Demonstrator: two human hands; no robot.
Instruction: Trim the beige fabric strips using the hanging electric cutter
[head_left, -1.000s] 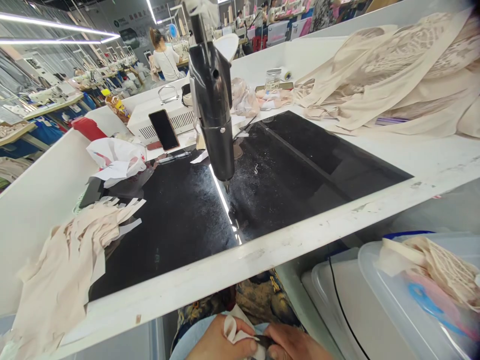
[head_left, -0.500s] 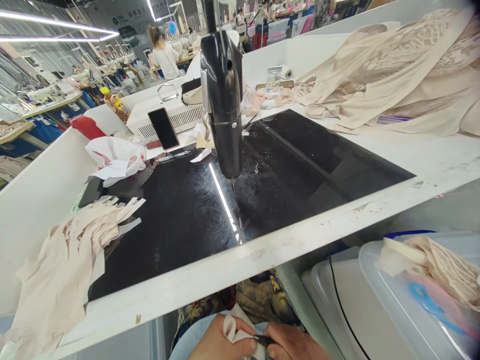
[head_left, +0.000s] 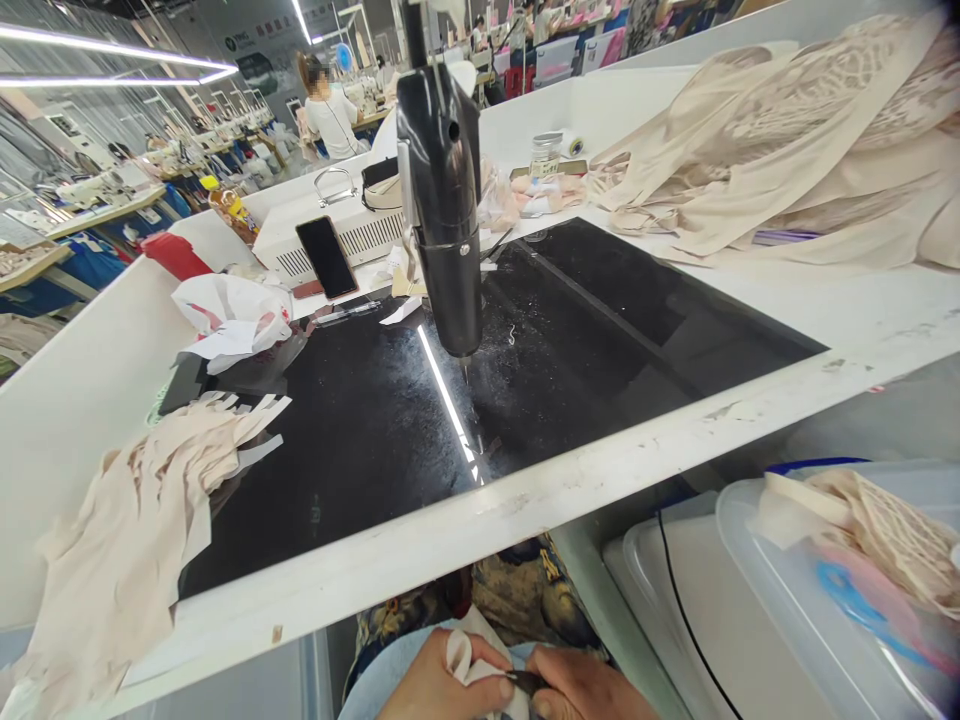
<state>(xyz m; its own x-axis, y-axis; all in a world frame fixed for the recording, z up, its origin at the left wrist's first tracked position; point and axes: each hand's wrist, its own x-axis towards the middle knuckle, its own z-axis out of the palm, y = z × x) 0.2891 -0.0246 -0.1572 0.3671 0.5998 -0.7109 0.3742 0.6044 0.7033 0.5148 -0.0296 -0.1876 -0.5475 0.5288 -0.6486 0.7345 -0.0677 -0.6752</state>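
Below the table's front edge, over my lap, my left hand (head_left: 450, 680) pinches a piece of whitish fabric (head_left: 466, 658) between thumb and fingers. Close against it on the right, my right hand (head_left: 585, 685) grips a small dark tool (head_left: 527, 681), whose tip meets the fabric at my left thumb. Most of that tool is hidden by my fingers, so its kind is unclear. Above and ahead, a black machine head (head_left: 446, 220) with a thin needle-like tip points down at the black glass tabletop (head_left: 600, 330).
Beige fabric strips (head_left: 135, 530) drape over the left edge. Beige lace garments (head_left: 787, 150) are heaped at right. A phone (head_left: 328, 257) leans on a white vented box (head_left: 375, 237). Plastic bins (head_left: 750, 600) stand below right. A person (head_left: 334, 120) sits in the background.
The camera view has shifted very slightly. Both hands keep their place and hold on the fabric and the dark tool.
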